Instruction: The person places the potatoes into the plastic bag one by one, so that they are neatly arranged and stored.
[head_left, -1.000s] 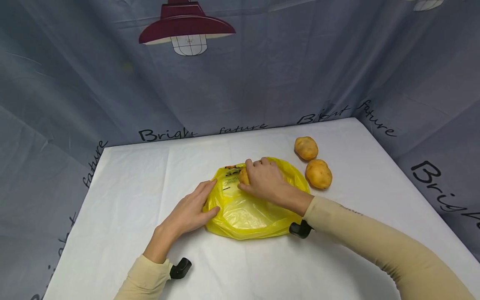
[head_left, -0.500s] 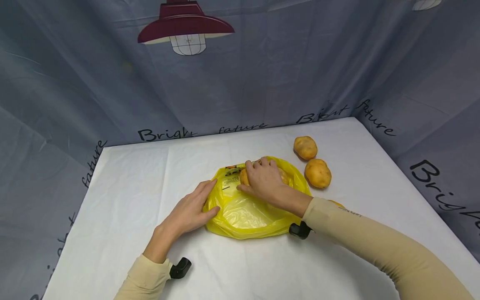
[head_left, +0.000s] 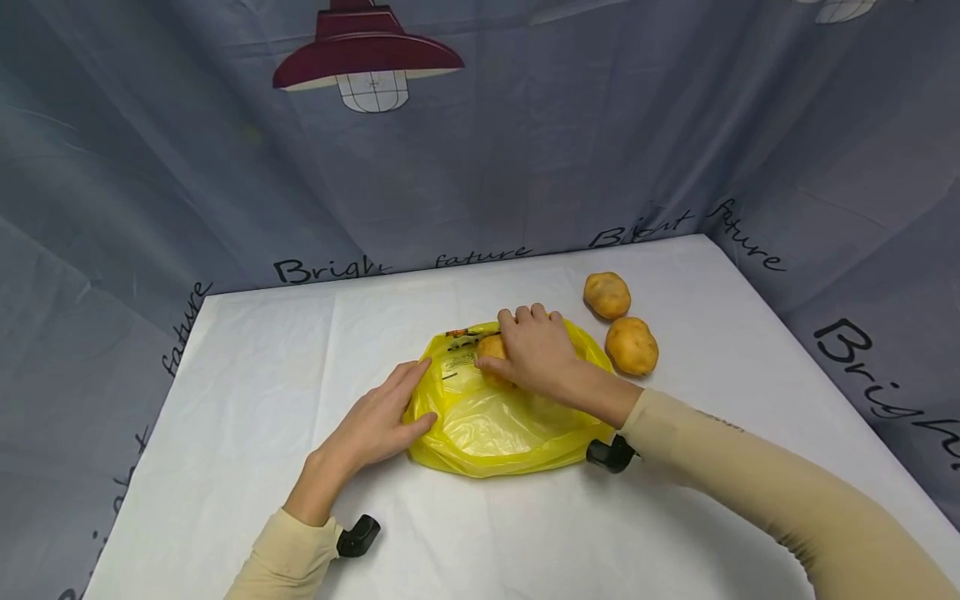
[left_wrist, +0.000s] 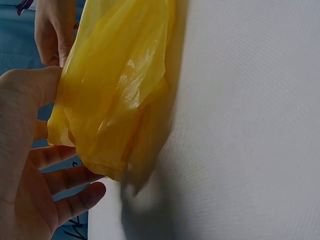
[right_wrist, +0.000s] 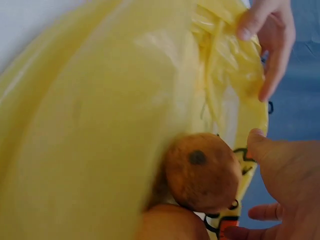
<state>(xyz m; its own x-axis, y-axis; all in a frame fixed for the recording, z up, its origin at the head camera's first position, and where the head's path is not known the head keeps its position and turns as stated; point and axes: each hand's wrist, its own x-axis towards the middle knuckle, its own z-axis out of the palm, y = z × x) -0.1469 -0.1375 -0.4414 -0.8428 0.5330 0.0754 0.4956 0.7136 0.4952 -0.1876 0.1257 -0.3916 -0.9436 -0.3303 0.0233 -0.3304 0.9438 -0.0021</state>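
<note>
A yellow plastic bag (head_left: pixel 491 425) lies mouth-up and spread wide on the white table. My left hand (head_left: pixel 378 417) rests at its left rim, fingers straight and thumb apart; in the left wrist view the thumb touches the plastic. Over the far part of the mouth is my right hand (head_left: pixel 540 350), beside a potato (head_left: pixel 492 348) inside the bag. From the right wrist, that potato (right_wrist: pixel 202 172) shows a dark spot, and a second potato (right_wrist: pixel 172 225) lies against it. The right thumb and fingers (right_wrist: pixel 265 212) are spread, with a gap to the potatoes.
Two more potatoes, a farther one (head_left: pixel 607 296) and a nearer one (head_left: pixel 632 346), sit on the table (head_left: pixel 255 400) right of the bag. A grey curtain (head_left: pixel 480 167) with printed lamps and lettering hangs behind the table.
My right hand has lifted slightly and shifted right, off the potato in the bag. The left hand stays put. A potato glimpsed beside the right sleeve half a second ago is now hidden.
</note>
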